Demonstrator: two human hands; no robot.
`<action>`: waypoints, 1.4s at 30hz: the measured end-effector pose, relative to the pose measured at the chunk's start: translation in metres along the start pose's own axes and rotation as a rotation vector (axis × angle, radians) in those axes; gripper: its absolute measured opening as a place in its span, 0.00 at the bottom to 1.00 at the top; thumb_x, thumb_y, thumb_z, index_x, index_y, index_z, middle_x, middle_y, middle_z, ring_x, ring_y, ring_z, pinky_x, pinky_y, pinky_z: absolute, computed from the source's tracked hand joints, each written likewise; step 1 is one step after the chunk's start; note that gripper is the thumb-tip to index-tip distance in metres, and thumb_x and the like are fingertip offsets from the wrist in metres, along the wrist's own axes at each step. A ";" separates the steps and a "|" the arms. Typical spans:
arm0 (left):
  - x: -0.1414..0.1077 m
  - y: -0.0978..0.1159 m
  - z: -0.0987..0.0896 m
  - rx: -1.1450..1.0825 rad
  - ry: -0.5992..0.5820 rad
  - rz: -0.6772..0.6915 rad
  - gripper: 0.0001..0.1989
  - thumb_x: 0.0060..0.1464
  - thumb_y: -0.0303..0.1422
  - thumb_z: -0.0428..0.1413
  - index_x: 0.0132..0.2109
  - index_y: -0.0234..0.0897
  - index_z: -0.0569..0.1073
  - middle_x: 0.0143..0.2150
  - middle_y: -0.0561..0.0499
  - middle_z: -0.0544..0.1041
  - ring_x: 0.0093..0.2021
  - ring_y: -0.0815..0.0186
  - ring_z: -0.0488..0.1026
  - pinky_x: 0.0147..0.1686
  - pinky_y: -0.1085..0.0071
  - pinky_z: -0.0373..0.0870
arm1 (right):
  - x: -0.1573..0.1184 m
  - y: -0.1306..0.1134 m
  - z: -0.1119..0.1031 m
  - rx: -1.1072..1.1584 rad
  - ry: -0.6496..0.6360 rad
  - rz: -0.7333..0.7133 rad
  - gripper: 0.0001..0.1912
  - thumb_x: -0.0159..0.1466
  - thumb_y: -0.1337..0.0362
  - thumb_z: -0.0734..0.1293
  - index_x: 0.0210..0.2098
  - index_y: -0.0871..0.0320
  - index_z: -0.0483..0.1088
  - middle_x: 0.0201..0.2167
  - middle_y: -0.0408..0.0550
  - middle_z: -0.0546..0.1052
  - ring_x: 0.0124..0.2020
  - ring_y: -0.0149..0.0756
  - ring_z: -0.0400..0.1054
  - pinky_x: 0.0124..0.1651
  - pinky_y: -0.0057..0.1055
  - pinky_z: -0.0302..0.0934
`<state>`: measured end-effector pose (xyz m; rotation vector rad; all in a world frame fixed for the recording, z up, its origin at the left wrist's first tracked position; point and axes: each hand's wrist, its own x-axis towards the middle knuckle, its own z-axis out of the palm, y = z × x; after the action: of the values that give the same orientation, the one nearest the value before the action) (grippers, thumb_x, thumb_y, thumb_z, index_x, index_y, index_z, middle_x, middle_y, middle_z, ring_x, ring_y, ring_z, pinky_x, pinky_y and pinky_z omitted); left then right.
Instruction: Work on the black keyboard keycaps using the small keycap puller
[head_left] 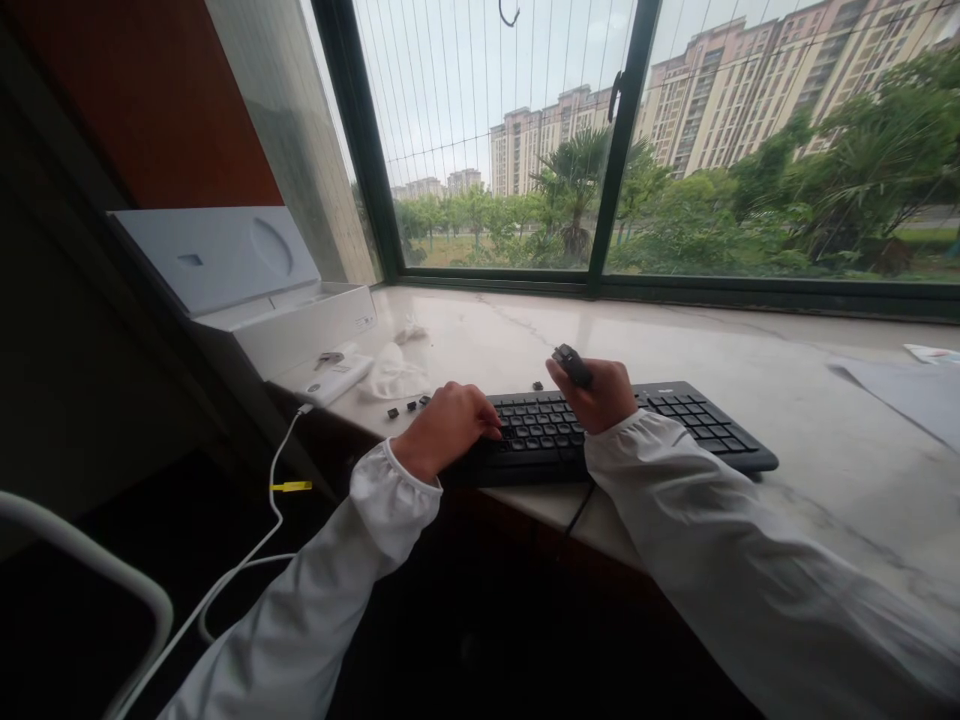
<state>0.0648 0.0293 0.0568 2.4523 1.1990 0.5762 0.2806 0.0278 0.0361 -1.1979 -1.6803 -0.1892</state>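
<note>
A: Where to find the keyboard?
B: Look along the near edge of the pale, grey-veined, stone-like counter. Find the long black plastic keyboard lying flat there, presumably for firm support within reach of both hands.

A: How to read the left hand?
B: Bent at the fingers and lowered to the left part of the keyboard, probably for fine contact with single keys. Cannot tell whether pinching anything.

A: And the right hand?
B: Curled around a short, black, block-like object, tilted and raised above the keyboard, seemingly to keep the keys unobstructed. Cannot tell the exact kind.

A: What to note nearby?
B: Note the small, angular black pieces just left of the keyboard, and a similar black piece beyond the far edge, likely laid close for easy reach. Farther left, observe crumpled translucent film and an open, smooth white box. Note also the loose white cloth sleeves, gathered at the wrists, apparently to free the hands.
</note>
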 end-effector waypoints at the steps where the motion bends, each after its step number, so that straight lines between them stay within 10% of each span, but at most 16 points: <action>1: 0.002 -0.002 -0.001 -0.028 -0.020 -0.011 0.07 0.48 0.27 0.58 0.34 0.38 0.80 0.28 0.54 0.80 0.32 0.69 0.76 0.40 0.75 0.71 | 0.000 0.000 0.000 -0.004 0.000 0.006 0.22 0.59 0.55 0.62 0.12 0.59 0.59 0.10 0.41 0.59 0.15 0.25 0.52 0.22 0.25 0.48; 42: -0.005 0.008 0.007 0.443 0.021 0.226 0.13 0.47 0.17 0.50 0.30 0.35 0.77 0.29 0.47 0.77 0.31 0.66 0.73 0.39 0.69 0.70 | -0.004 -0.006 0.004 0.027 -0.120 -0.011 0.19 0.59 0.57 0.61 0.17 0.63 0.69 0.13 0.42 0.65 0.18 0.26 0.56 0.24 0.24 0.48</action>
<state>0.0710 0.0199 0.0535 2.9890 1.1649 0.4297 0.2731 0.0247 0.0330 -1.2001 -1.7884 -0.1029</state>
